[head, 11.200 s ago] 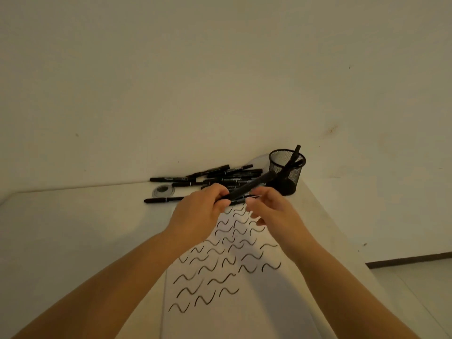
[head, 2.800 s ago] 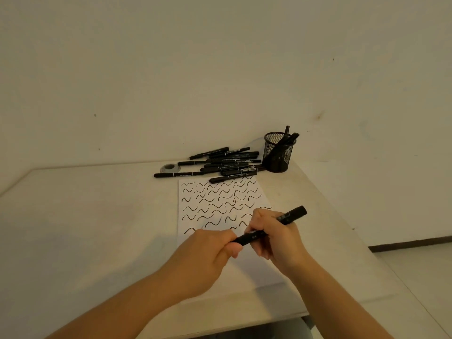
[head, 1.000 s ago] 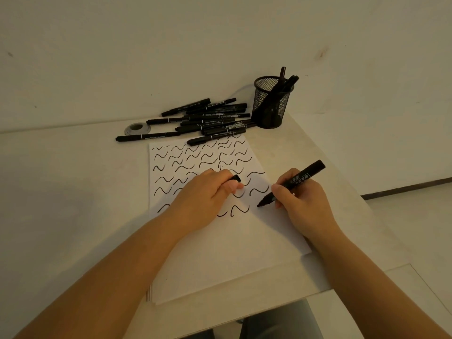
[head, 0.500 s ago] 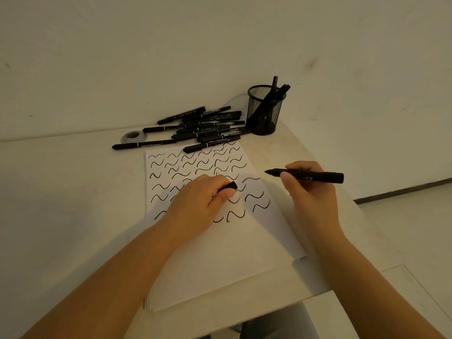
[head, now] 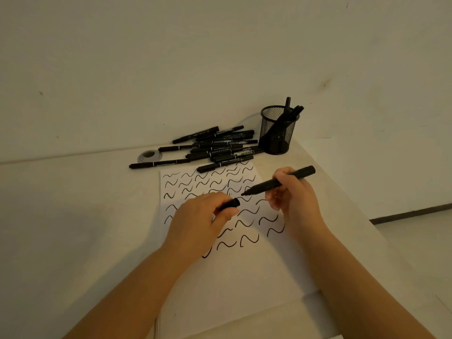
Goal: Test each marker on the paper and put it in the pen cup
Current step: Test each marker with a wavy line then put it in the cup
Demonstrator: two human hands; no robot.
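Cap pinched in left hand, at 8 o'clock from tip of marker gripped by right hand; marker axis from 2 to 8 o'clock, above paper.

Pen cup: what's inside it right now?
The pen cup holds several black markers, leaning right with ends above the rim. Their exact number and lower ends are obscured by the dark mesh.
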